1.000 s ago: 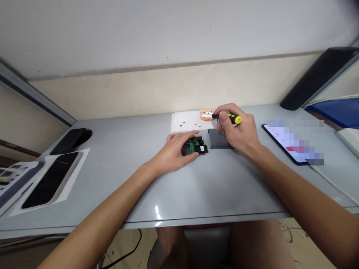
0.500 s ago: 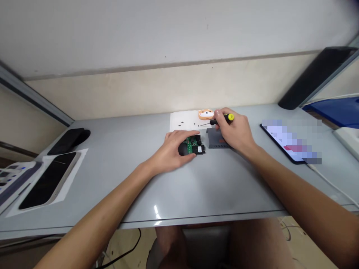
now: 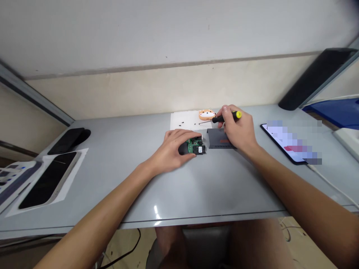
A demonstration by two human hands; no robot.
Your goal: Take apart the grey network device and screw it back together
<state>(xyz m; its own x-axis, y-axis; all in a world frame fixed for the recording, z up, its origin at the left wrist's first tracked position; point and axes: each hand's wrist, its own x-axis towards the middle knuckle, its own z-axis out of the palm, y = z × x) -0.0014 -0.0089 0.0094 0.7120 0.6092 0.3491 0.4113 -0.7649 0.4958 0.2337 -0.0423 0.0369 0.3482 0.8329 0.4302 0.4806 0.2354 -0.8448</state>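
My left hand (image 3: 176,149) is closed around a green circuit board (image 3: 193,144) with black ports, thumb on its near side and fingers along its far side. In my right hand (image 3: 238,127) is a screwdriver (image 3: 221,118) with a black and yellow handle, held nearly level. Its thin shaft points left, and the tip is at a small dark screw (image 3: 199,124) on a sheet of white paper (image 3: 176,118). Several other screws (image 3: 183,122) lie on that paper. A dark grey metal cover (image 3: 215,138) sits just below my right hand, partly hidden by it.
An orange and white animal-faced case (image 3: 206,114) stands at the paper's back edge. To the right lies a lit phone (image 3: 280,142) with a white cable (image 3: 331,179). At left are a dark phone (image 3: 50,181) and a black object (image 3: 66,141). The wall closes off the back.
My right hand has shifted slightly right with the screwdriver, and its handle has moved away from the animal-faced case. My left hand stays on the circuit board.
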